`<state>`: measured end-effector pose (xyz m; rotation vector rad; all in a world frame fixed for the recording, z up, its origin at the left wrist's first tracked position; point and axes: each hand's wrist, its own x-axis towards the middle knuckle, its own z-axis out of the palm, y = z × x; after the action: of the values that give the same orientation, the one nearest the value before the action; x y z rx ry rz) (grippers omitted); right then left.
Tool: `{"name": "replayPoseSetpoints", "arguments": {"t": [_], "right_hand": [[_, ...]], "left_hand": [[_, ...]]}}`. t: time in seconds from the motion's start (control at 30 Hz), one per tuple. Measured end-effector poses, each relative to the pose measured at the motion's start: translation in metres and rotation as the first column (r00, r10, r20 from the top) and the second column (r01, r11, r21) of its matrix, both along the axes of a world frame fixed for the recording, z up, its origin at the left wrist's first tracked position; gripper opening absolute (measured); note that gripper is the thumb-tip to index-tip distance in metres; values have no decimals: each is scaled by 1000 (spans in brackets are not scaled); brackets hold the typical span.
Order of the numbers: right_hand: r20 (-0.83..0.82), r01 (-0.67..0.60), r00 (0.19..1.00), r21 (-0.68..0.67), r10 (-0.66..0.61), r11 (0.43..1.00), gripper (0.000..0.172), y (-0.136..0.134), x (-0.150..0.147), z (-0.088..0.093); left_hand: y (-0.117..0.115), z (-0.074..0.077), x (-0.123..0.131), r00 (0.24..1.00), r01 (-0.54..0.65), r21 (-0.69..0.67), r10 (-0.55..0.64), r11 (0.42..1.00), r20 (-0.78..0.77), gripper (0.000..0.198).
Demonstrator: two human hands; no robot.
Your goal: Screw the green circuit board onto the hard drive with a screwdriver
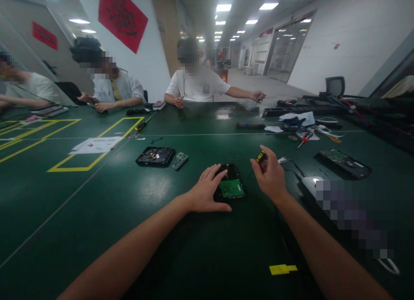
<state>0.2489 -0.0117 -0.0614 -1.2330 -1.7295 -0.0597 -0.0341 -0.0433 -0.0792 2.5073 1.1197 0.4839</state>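
A black hard drive [230, 183] lies on the green table in front of me, its green circuit board facing up. My left hand [207, 191] rests against the drive's left side, fingers curved around its edge and holding it in place. My right hand [270, 173] hovers just right of the drive, fingers closed around a small screwdriver [261, 156] with a yellow and black handle. The screwdriver's tip is hidden by my fingers.
Another opened drive [155, 156] and a loose green board [180, 160] lie further left. A third drive [343, 163] sits at right, beyond a white cable. Papers [96, 145], tools and yellow floor-style markings cover the table; three people sit across it. A yellow tag [283, 269] lies near me.
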Motion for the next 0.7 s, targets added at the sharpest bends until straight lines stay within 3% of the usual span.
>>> {"name": "replayPoseSetpoints", "arguments": {"t": [0.1,0.23,0.37,0.57,0.7], "right_hand": [[50,-6,999,27,5,1000,53,1,1,3],[54,-36,998,-18,37,999,59,2,1,3],[-20,-78,997,-75,76,994,67,2,3,0],[18,-42,999,-34,43,999,61,1,0,3],[-13,-122,993,-83,121,989,63,-1,-1,4]], "left_hand": [[-12,-1,4,1000,19,133,-21,991,17,107],[-12,1,6,991,130,230,-132,964,-4,80],[-8,1,8,986,161,216,-167,963,9,73],[-7,-3,9,987,145,222,-156,964,32,69],[-7,-4,10,987,148,211,-156,966,24,63]]}}
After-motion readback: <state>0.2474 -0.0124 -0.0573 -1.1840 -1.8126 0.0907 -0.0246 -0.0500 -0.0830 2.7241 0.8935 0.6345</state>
